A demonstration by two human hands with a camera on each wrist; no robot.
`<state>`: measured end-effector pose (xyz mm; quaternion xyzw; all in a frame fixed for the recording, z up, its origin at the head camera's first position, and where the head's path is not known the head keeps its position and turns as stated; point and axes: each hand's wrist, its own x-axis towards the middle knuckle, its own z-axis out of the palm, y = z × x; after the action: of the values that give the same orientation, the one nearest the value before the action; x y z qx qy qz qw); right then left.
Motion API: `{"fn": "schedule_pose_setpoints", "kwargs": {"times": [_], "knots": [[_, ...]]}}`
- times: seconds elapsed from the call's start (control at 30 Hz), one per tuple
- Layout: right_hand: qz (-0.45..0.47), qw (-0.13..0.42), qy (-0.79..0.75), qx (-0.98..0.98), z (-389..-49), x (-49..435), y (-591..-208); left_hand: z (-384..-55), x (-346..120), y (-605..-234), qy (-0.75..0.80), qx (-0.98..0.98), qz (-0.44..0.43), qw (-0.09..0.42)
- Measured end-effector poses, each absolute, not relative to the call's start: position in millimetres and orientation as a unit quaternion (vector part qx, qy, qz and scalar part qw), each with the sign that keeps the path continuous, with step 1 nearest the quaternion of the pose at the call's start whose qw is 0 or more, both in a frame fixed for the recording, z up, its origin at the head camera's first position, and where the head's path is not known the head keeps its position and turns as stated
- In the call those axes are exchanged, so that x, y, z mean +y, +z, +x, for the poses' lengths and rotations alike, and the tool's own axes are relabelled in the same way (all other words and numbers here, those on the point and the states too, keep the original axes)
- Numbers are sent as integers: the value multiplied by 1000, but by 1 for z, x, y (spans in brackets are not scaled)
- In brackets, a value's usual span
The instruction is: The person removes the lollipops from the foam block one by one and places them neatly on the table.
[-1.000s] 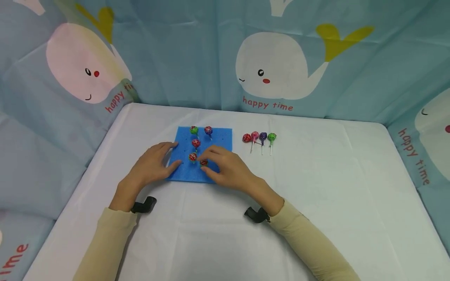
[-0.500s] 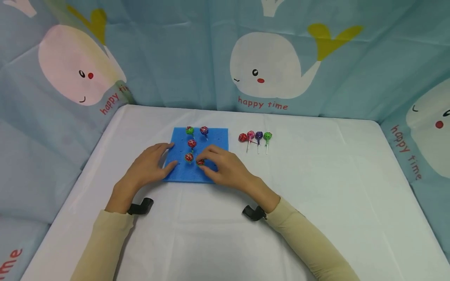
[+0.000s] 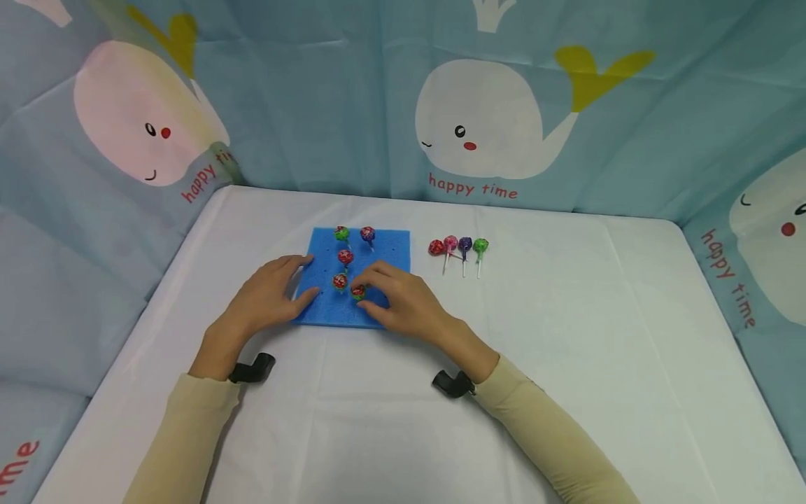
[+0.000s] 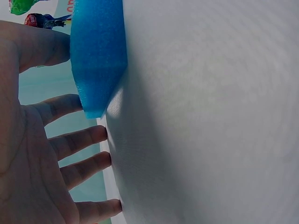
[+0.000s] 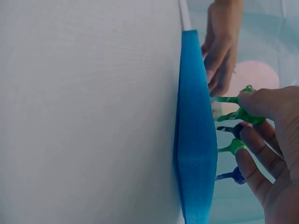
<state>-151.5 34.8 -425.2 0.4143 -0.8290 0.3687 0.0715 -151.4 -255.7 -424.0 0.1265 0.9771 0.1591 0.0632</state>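
Observation:
A blue foam board (image 3: 324, 311) lies on the white table, with several wrapped lollipops standing upright in it by their sticks. My right hand (image 3: 409, 297) reaches over its front half, holding a red-and-green lollipop (image 3: 358, 292) between thumb and fingertips. In the right wrist view, the thumb (image 5: 261, 102) lies against a green wrapper close above the foam. Another red lollipop (image 3: 340, 281) stands just left of it. My left hand (image 3: 264, 294) rests at the board's left edge, fingers spread; in the left wrist view its thumb (image 4: 46, 46) touches the foam.
To the right of the board a row of loose lollipops lies on the table: red (image 3: 436, 247), pink (image 3: 450, 243), purple (image 3: 465, 243) and green (image 3: 481, 245). A blue whale-print curtain (image 3: 352, 105) hangs behind and at the sides.
The head view has shifted slightly. Both hands keep nearly the same place on the board; the right fingertips cover a little less of the lollipop than half a second ago.

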Motion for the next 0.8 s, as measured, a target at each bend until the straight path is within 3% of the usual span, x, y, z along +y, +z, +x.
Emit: {"fn": "schedule_pose_setpoints", "kwargs": {"times": [0.8], "knots": [[385,139,386,-827,-148,31,-418,-151,-256,-423,165,977,121,66]]}}
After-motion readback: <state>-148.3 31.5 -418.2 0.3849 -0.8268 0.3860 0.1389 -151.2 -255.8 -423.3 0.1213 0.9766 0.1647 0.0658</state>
